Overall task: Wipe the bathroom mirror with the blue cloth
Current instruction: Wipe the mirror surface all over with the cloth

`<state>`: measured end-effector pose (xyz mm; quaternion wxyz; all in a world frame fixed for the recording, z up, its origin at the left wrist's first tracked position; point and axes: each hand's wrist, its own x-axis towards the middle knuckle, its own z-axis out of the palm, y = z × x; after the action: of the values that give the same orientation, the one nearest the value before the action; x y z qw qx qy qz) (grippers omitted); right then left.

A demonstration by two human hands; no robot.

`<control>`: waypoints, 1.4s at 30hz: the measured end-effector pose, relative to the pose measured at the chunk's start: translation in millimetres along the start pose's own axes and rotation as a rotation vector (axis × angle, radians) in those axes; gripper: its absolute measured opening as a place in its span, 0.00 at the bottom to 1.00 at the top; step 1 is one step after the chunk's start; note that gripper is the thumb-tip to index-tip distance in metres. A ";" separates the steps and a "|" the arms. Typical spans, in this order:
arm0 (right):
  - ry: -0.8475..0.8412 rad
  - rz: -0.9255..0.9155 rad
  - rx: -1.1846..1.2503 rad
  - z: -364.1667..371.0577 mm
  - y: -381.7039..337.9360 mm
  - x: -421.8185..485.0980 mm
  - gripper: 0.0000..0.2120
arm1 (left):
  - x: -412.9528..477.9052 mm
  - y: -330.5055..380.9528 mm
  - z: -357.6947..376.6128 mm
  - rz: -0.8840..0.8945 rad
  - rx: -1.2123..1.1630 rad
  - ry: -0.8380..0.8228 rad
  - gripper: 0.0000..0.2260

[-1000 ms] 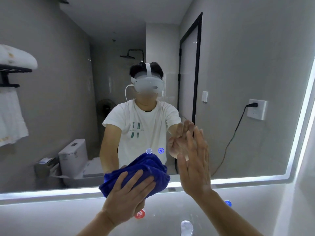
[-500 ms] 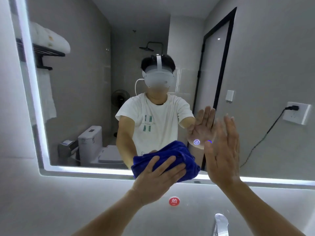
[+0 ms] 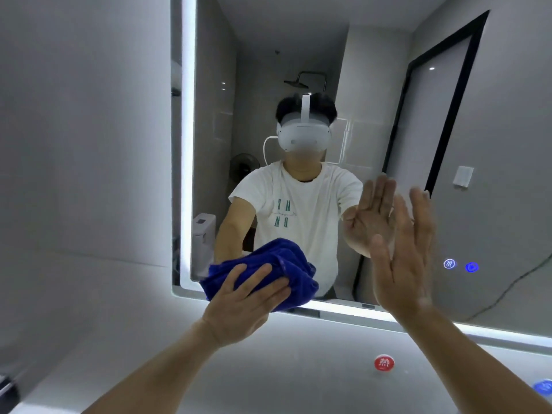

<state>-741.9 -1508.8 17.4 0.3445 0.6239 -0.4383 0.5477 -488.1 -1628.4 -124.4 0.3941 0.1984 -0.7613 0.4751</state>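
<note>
As the wipe had carried leftward, my left grip (image 3: 239, 306) lay spread, fingers nearly straight, pressing the blue cloth (image 3: 286, 267) onto the lower-left corner of the mirror (image 3: 298, 70). My right grip (image 3: 403, 258), flat and empty, stayed up at the glass. The upper glass probably remained unwiped.

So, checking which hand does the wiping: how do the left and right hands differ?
The left hand presses the cloth on the mirror; the right hand holds nothing. The left sits low, fingers spread; the right is higher, fingers straight up. Both reach toward the glass.
</note>
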 end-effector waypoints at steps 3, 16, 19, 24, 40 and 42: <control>-0.022 -0.017 0.037 15.0 -26.3 3.8 0.26 | -21.8 -27.7 -4.8 -0.007 0.032 -0.004 0.35; 0.004 -0.119 0.088 67.3 -80.6 11.4 0.26 | -43.2 -46.8 -24.6 -0.577 -0.092 0.044 0.27; -0.003 -0.122 0.108 61.3 -76.1 12.4 0.26 | 2.6 -40.1 -31.9 -0.988 -0.156 0.181 0.22; 0.007 -0.133 0.132 32.8 -49.3 13.3 0.25 | 94.7 -48.1 -45.8 -1.430 -0.180 0.426 0.26; 0.090 0.101 0.010 -68.2 62.6 12.1 0.26 | 208.9 92.8 -4.2 -0.832 -0.076 0.044 0.30; 0.102 0.114 -0.011 -80.4 74.6 10.5 0.27 | 222.9 108.9 -0.4 -0.767 -0.076 0.003 0.32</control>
<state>-841.3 -1465.7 37.0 0.3380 0.5675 -0.4579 0.5950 -697.7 -1560.8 -10.3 0.5514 0.4534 -0.6482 0.2650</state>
